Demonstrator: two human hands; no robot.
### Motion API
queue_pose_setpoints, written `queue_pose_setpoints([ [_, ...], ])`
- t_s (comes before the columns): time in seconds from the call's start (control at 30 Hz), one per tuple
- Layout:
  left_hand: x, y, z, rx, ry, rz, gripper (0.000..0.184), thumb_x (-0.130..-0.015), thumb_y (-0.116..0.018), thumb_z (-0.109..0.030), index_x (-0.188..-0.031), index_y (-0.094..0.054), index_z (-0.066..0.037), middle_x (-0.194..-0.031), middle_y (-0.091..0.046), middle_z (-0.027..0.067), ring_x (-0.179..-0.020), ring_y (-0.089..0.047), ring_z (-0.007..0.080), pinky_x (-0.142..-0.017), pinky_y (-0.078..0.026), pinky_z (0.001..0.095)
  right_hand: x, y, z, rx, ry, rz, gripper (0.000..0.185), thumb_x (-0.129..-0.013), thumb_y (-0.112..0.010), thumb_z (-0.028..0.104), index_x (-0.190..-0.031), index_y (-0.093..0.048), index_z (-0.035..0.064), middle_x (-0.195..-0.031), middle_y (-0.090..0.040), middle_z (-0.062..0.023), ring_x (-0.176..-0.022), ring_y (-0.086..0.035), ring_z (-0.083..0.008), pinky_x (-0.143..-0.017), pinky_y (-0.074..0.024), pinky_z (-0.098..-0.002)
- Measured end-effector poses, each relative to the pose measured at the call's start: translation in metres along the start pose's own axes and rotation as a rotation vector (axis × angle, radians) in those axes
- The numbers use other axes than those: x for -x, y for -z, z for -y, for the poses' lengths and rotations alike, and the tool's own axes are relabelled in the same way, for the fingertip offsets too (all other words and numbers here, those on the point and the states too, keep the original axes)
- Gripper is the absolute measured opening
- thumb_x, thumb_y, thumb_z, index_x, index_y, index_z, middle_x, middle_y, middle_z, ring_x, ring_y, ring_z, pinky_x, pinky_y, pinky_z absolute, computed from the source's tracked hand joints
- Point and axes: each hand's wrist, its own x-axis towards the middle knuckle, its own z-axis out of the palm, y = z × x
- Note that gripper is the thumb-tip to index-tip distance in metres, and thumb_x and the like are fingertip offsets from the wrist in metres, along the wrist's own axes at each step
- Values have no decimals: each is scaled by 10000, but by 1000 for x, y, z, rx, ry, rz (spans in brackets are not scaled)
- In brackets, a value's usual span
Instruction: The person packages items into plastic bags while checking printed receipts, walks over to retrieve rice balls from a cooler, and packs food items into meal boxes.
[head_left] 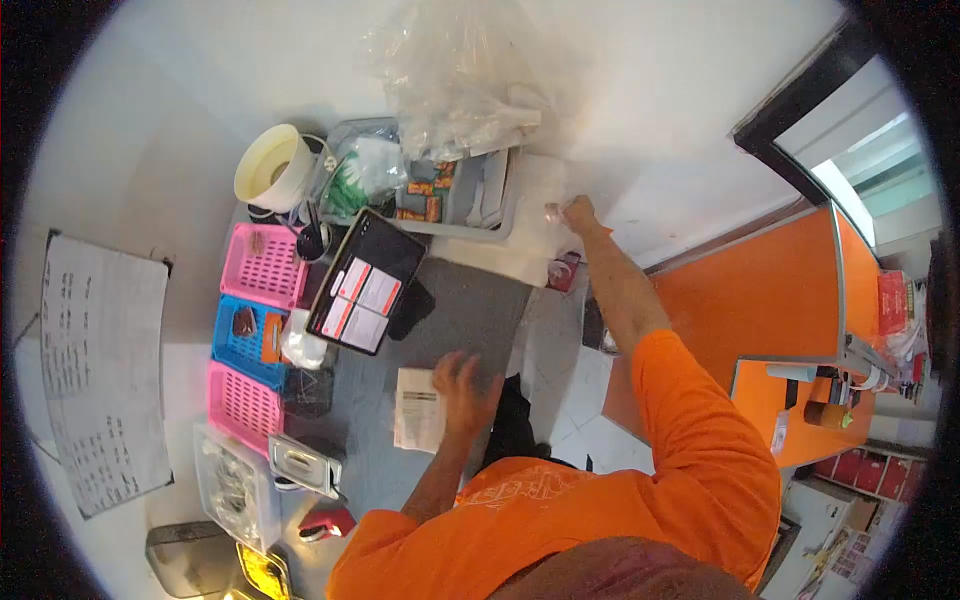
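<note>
Could tip tablet (367, 282), eleven o'clock from packet (415, 412), by bumping; could skew packet by dragging left hand (467, 395), spread at two-to-three o'clock; could, gripping slackly, drop any load from right hand (580, 215), curled closed at one o'clock, cannot tell on what.

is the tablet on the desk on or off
On: the tablet is lit, showing white and red blocks on a dark background.

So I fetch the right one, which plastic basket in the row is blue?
The middle basket; the upper basket and lower basket in this view are both pink.
</note>
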Motion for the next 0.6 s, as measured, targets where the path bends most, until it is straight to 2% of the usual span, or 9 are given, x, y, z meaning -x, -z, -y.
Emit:
queue_pose_setpoints([
  [0.13, -100, -53, -29, 106, -98, 172, 681, -763, -782, -279, -1339, -462, -111, -1367, -407, 178, -1272, -375, 398, -1024, -294, 566, -60, -28, -61, 538, 696, -159, 398, -815, -639, 379, -990, -681, 24, -852, -688, -227, -809, -674, -409, -719, -541, -487],
  [0.23, -172, -99, -43, 176, -77, 194, 785, -774, -770, -322, -1392, -379, -40, -1384, -401, 229, -1300, -366, 421, -1066, -282, 545, 58, 15, 40, 661, 389, -262, 359, -888, -556, 367, -996, -687, 51, -916, -700, -194, -868, -658, -415, -827, -509, -485],
  [0.33, -220, -158, -30, 308, -123, 169, 941, -747, -778, -390, -1441, -294, 21, -1444, -349, 267, -1339, -336, 435, -1110, -264, 504, 54, 22, 39, 634, 696, -279, 273, -922, -548, 309, -999, -690, 89, -935, -703, -129, -776, -661, -297, -698, -540, -435],
  [0.37, -234, -171, -29, 362, -171, 165, 989, -737, -782, -410, -1453, -268, 39, -1460, -332, 278, -1350, -327, 438, -1122, -259, 489, 47, 25, 37, 277, 489, -101, 259, -925, -556, 297, -1015, -670, 83, -952, -691, -92, -809, -653, -265, -684, -531, -411],
  [0.4, -253, -129, -62, 510, 15, 292, 1028, -666, -836, -396, -1422, -310, 60, -1399, -410, 286, -1303, -379, 452, -1082, -311, 512, 42, 34, 38, -93, 287, 51, 247, -928, -563, 286, -1030, -650, 78, -969, -678, -54, -842, -644, -234, -669, -522, -387],
  [0.47, -242, -204, -17, 246, -196, 179, 1014, -653, -849, -398, -1418, -348, 39, -1422, -384, 290, -1319, -365, 444, -1090, -300, 509, 95, 72, 71, -1211, 58, 172, 226, -920, -589, 280, -894, -652, 64, -892, -645, -9, -780, -601, -159, -633, -479, -315],
  [0.53, -233, -221, -3, -48, 35, 484, 925, -725, -798, -425, -1424, -372, 6, -1425, -379, 289, -1316, -369, 434, -1102, -284, 507, 125, 111, 84, -1326, 146, 137, 236, -907, -603, 272, -792, -651, 71, -817, -620, 0, -696, -551, -129, -599, -431, -286],
  [0.57, -231, -212, -9, 130, -75, 373, 834, -787, -745, -416, -1419, -384, -7, -1430, -380, 274, -1327, -367, 402, -1107, -279, 495, 139, 127, 87, -1380, 190, 134, 253, -900, -610, 267, -741, -650, 74, -780, -608, 4, -654, -525, -113, -582, -407, -272],
  [0.6, -233, -197, -17, 307, -176, 263, 745, -850, -691, -406, -1414, -396, -19, -1435, -380, 259, -1338, -366, 369, -1112, -274, 483, 156, 145, 83, -1120, 255, 147, 269, -895, -614, 267, -711, -645, 73, -767, -605, 2, -644, -514, -108, -586, -402, -271],
])
